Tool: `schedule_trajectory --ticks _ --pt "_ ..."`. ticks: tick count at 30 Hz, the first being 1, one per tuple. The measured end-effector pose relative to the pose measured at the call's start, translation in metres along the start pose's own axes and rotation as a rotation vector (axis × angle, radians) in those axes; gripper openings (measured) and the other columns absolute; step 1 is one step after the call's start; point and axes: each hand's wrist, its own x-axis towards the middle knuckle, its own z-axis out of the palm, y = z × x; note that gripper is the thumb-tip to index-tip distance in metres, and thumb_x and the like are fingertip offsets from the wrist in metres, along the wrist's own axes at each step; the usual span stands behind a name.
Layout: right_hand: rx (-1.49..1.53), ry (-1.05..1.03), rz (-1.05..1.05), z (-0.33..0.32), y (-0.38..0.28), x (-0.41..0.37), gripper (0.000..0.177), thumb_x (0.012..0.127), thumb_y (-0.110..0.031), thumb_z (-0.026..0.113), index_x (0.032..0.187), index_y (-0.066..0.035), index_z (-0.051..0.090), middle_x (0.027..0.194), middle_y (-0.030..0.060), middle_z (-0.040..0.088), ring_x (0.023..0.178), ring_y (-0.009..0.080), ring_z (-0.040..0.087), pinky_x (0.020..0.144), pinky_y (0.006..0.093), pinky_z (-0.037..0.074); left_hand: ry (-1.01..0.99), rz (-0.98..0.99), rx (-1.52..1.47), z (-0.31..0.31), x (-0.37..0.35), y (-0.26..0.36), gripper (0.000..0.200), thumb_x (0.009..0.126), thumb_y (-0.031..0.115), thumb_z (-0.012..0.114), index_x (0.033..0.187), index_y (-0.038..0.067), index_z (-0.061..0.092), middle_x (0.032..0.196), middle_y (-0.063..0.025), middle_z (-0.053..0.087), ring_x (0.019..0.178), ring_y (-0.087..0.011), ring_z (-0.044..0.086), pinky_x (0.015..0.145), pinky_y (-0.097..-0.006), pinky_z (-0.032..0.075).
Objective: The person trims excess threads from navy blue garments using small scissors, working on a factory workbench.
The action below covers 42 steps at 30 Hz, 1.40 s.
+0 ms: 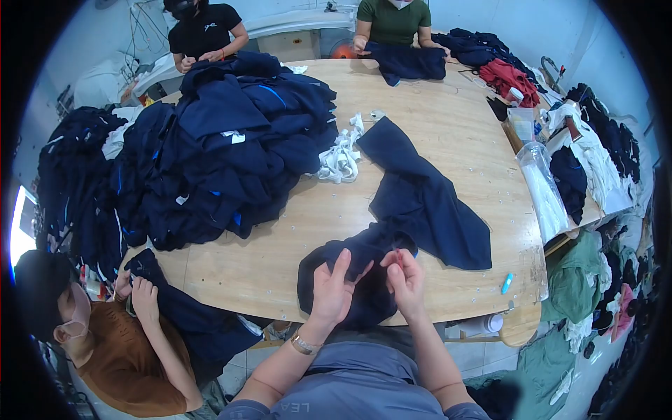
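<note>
A dark navy garment [437, 217] lies across the table in front of me, its near part bunched up at the table's front edge. My left hand [334, 290] grips this bunched cloth, thumb up and the other fingers partly hidden by the fabric. Just to the right, my right hand [406, 280] is closed in a pinch beside the cloth's edge. Whatever is between those fingertips is too small to make out.
A big heap of navy garments [217, 140] covers the table's left side, with white strips [341, 157] beside it. A turquoise marker [507, 283] lies at the right edge. Co-workers handle dark cloth at the lower left [147, 294] and far side [402, 61].
</note>
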Motion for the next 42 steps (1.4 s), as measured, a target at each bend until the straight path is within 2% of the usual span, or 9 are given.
schedule_trajectory --ticks 1,4,7,14,33,41,42 --pt "-0.173 -0.021 -0.115 -0.002 0.002 0.001 0.017 0.088 -0.016 0.063 0.081 -0.002 0.056 0.057 0.0008 0.051 0.045 0.009 0.047 0.042 0.0261 0.034 0.001 -0.001 -0.004 0.0 0.0 0.0 0.026 0.099 0.019 0.044 0.103 -0.002 0.059 0.101 -0.0097 0.064 0.097 -0.0176 0.062 0.093 -0.0384 0.051" --pt "-0.545 -0.001 -0.217 0.0 -0.014 0.002 0.026 0.083 -0.024 0.069 0.076 -0.003 0.056 0.06 0.0053 0.053 0.048 0.018 0.052 0.045 0.0307 0.037 0.007 -0.002 -0.02 -0.001 0.001 0.001 0.026 0.099 0.02 0.044 0.102 -0.002 0.059 0.101 -0.0095 0.064 0.096 -0.0171 0.062 0.091 -0.0375 0.052" --pt "-0.77 -0.008 -0.345 -0.004 -0.01 0.002 0.029 0.079 -0.029 0.072 0.075 -0.005 0.057 0.064 0.0076 0.055 0.049 0.024 0.054 0.046 0.0319 0.039 -0.005 -0.003 -0.02 -0.002 0.0 0.0 0.026 0.099 0.02 0.044 0.102 -0.001 0.059 0.099 -0.0094 0.064 0.094 -0.0166 0.063 0.089 -0.0363 0.053" --pt "-0.881 -0.018 -0.4 -0.001 -0.012 0.008 0.03 0.077 -0.033 0.072 0.074 -0.006 0.058 0.066 0.006 0.057 0.05 0.023 0.055 0.047 0.0319 0.041 -0.007 -0.008 -0.025 -0.002 0.0 -0.001 0.026 0.099 0.02 0.044 0.103 -0.001 0.058 0.098 -0.0093 0.064 0.091 -0.0164 0.063 0.083 -0.0333 0.054" --pt "-0.913 -0.03 -0.46 -0.004 -0.01 0.011 0.031 0.076 -0.034 0.073 0.072 -0.008 0.057 0.063 0.0049 0.054 0.047 0.0219 0.051 0.045 0.0313 0.038 -0.028 0.018 -0.011 -0.003 -0.001 -0.003 0.026 0.1 0.019 0.043 0.102 -0.002 0.057 0.098 -0.0098 0.064 0.092 -0.0174 0.063 0.086 -0.036 0.054" --pt "-0.844 0.024 -0.399 -0.003 -0.012 0.01 0.03 0.077 -0.033 0.072 0.073 -0.007 0.057 0.064 0.0053 0.056 0.048 0.022 0.052 0.046 0.0315 0.039 0.0 0.053 0.081 -0.017 0.0 -0.012 0.025 0.1 0.018 0.043 0.102 -0.002 0.058 0.1 -0.0089 0.062 0.094 -0.0159 0.061 0.089 -0.0358 0.051" --pt "-0.869 0.015 -0.413 -0.003 -0.013 0.01 0.03 0.077 -0.033 0.072 0.073 -0.008 0.057 0.065 0.0052 0.056 0.048 0.022 0.052 0.046 0.0315 0.039 0.023 0.06 0.08 -0.012 0.0 -0.011 0.021 0.099 0.018 0.046 0.097 0.001 0.059 0.095 -0.0047 0.062 0.084 -0.0097 0.057 0.075 -0.029 0.044"
